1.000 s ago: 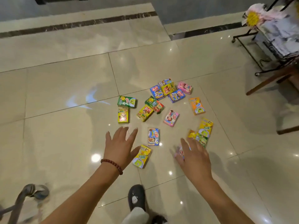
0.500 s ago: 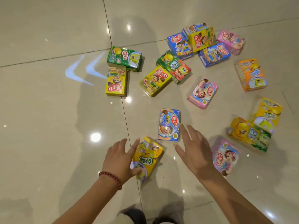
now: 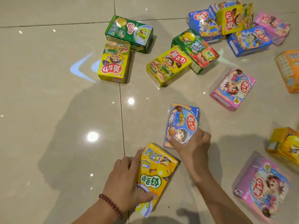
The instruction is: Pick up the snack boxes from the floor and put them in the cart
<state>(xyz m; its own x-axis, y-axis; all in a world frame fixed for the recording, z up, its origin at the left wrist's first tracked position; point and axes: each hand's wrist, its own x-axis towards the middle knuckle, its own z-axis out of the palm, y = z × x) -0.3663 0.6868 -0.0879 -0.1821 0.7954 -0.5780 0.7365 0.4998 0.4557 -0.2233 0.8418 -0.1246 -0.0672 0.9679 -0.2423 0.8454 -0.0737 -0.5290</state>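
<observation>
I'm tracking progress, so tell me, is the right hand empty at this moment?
No, the right hand grips the near end of the blue snack box lying on the floor.

Floor: glossy beige tiles, thin dark grout lines crossing. Pale blue light mark, swoosh-shaped, on the tile. Round ceiling-light reflections, several, scattered. Red bead bracelet, worn at a wrist.

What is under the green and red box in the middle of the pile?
The green and red box lies partly on a yellow box, covering its far corner. Whether the rest sits on the floor is hidden.
</observation>
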